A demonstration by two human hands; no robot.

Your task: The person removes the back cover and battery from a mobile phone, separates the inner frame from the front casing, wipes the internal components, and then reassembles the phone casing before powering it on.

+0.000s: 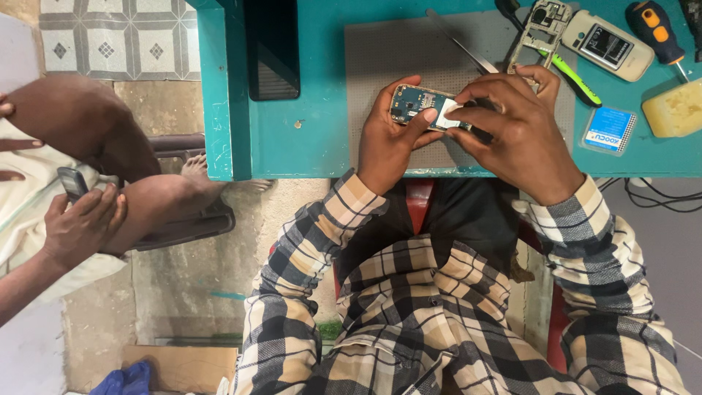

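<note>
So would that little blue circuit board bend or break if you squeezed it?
The circuit board looks thin, flat and rigid, so probably stiff, not floppy. Bare parts suggest it is fragile. The left hand and right hand hold it easily, so likely light.

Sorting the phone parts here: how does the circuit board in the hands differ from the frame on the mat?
The circuit board is solid, blue and held off the mat by both hands; the frame is an open pale outline lying untouched on the grey mat. Both are elongated phone parts.
</note>
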